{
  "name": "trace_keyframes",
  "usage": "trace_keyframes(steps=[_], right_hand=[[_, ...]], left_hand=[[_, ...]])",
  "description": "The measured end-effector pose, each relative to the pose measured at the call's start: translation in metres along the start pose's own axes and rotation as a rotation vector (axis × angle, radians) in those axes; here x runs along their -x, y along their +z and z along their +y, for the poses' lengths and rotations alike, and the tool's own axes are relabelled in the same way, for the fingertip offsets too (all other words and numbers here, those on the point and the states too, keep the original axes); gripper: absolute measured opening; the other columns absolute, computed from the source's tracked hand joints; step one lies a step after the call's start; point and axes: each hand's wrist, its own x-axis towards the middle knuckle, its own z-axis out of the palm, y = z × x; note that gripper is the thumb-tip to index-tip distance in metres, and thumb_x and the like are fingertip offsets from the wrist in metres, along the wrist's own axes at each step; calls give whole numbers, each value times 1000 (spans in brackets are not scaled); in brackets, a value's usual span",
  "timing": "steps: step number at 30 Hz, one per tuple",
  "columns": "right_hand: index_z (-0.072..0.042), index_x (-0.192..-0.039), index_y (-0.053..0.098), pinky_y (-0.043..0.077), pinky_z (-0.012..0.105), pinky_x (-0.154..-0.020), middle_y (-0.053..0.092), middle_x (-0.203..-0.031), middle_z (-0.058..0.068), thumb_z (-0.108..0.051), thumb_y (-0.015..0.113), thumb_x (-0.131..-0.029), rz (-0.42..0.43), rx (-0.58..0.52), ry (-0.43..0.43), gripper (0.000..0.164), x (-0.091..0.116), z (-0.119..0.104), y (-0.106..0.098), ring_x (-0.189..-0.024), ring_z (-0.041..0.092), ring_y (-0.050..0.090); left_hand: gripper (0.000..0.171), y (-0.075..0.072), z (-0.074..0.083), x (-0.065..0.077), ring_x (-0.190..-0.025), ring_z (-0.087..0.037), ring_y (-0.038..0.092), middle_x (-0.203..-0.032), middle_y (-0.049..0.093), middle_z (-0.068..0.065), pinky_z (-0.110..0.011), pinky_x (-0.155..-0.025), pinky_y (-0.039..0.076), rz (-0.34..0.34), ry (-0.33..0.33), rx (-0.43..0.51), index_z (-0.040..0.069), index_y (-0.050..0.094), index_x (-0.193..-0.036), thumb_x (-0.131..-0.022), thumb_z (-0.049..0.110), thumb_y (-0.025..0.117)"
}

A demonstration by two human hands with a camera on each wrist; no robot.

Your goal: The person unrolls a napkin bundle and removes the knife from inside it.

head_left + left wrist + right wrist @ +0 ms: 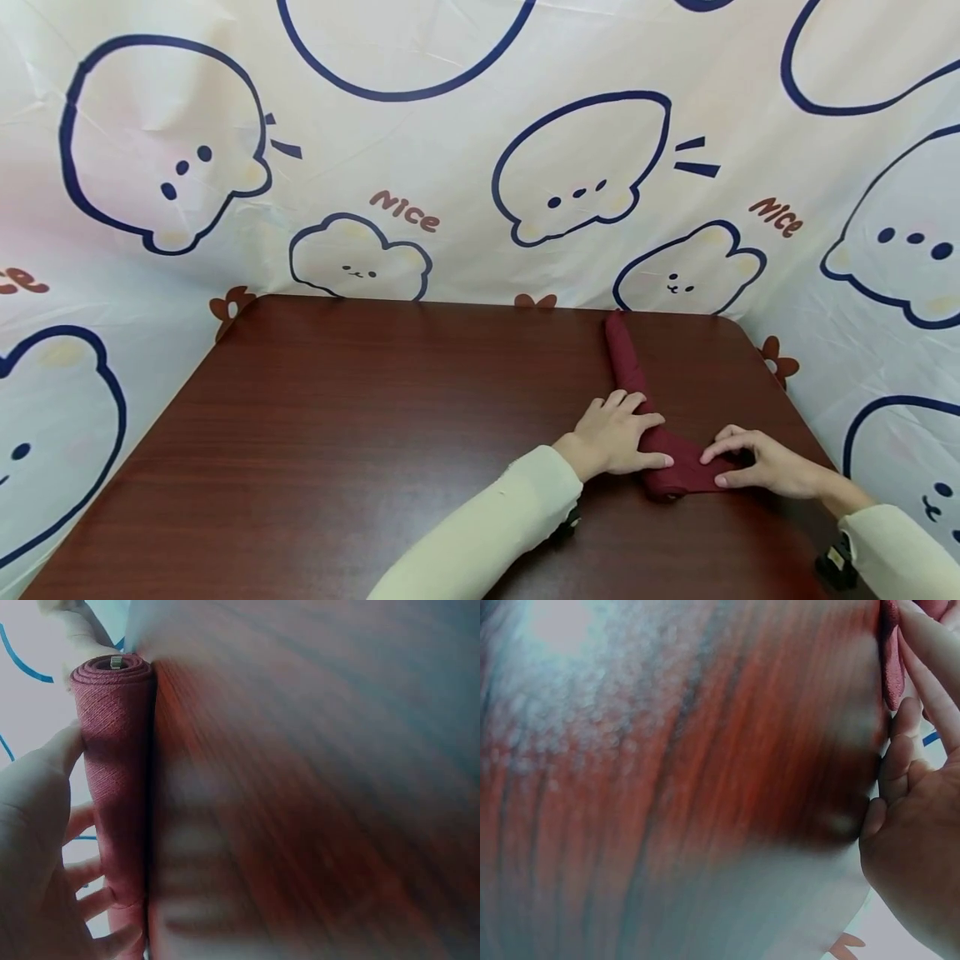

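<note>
A dark red cloth (693,467) lies on the right part of the table, with a long narrow roll and a flat flap out to the right. My left hand (615,433) rests on the roll with fingers spread across it and the thumb near its close end. In the left wrist view, the roll (112,765) shows a spiral end with a small metal piece inside. My right hand (761,461) holds the flap's outer edge between thumb and bent fingers. The right wrist view catches only a bit of the cloth (892,664) by the fingers.
The brown wood-grain table (337,417) reaches back to a pale curtain (465,167) printed with cartoon outlines. The roll's far end comes up to the table's back edge. More curtain hangs at both sides.
</note>
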Motion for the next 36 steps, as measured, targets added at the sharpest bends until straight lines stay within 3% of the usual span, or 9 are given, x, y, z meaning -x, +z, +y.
trace_keyframes(steps=[16,28,36], right_hand=[[-12,-113,73,43,22,-76,62,-104,-1,-7,72,-92,6,7,9,22,-4,-2,-1,-96,8,54],[-13,-111,73,41,22,-77,62,-103,-2,-6,72,-91,10,25,-16,21,0,-3,1,-98,5,53],[-13,-112,72,40,23,-76,61,-101,2,-2,71,-91,10,3,-77,24,0,-1,3,-96,7,53]], left_hand=[[67,-4,-27,17,-143,-15,40,-157,42,8,-37,-112,41,23,36,-1,41,45,-149,-92,76,48],[65,-7,-32,32,-144,-16,41,-157,43,6,-37,-112,41,15,53,7,38,46,-149,-93,71,52],[58,-8,-32,32,-145,-16,40,-158,43,5,-36,-114,40,2,57,26,39,47,-149,-98,66,48]])
